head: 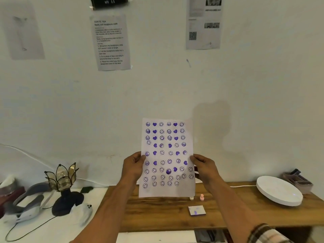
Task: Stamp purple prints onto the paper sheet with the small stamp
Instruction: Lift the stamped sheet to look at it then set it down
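Hands, left hand [133,166] and right hand [204,165], pinch the white purple-printed paper sheet [167,156] upright by its side edges; thumbs could smudge fresh ink, while the small pink stamp [202,197] stands unused on the wooden desk [157,213].

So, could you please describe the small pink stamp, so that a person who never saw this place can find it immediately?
Start at the wooden table and look just below the lower right corner of the paper sheet held up by both hands. Two small upright things stand there side by side. The small pink stamp is the right one; its neighbour is pale cream, and the flat square ink pad lies nearer the person.
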Action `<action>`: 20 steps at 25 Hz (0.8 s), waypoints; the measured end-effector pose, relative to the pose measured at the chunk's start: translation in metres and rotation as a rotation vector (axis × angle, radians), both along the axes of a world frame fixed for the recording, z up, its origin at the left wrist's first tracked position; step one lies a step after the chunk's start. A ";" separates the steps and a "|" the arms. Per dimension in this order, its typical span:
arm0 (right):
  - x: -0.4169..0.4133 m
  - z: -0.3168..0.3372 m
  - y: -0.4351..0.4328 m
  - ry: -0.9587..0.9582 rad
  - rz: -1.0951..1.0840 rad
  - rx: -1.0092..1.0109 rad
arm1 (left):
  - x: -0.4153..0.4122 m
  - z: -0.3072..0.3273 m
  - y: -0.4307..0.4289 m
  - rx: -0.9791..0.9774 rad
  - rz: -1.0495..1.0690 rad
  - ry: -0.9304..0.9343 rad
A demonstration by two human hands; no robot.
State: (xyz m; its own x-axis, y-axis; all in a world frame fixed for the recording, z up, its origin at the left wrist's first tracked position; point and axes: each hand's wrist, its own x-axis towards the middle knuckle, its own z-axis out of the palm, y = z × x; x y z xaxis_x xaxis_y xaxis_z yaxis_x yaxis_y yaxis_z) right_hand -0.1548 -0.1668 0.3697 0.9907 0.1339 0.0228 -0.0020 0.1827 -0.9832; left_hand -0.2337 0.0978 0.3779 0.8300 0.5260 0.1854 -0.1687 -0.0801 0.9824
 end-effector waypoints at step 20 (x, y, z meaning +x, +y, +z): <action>0.012 -0.016 0.013 0.031 0.016 0.010 | 0.008 -0.018 0.010 0.025 0.043 0.021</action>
State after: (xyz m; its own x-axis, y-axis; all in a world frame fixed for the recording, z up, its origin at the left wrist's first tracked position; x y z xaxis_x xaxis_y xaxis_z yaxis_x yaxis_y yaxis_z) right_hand -0.1426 -0.1539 0.3537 0.9888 0.1493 -0.0065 -0.0354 0.1920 -0.9808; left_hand -0.2253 0.1079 0.3600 0.8105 0.5570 0.1815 -0.1434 -0.1117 0.9833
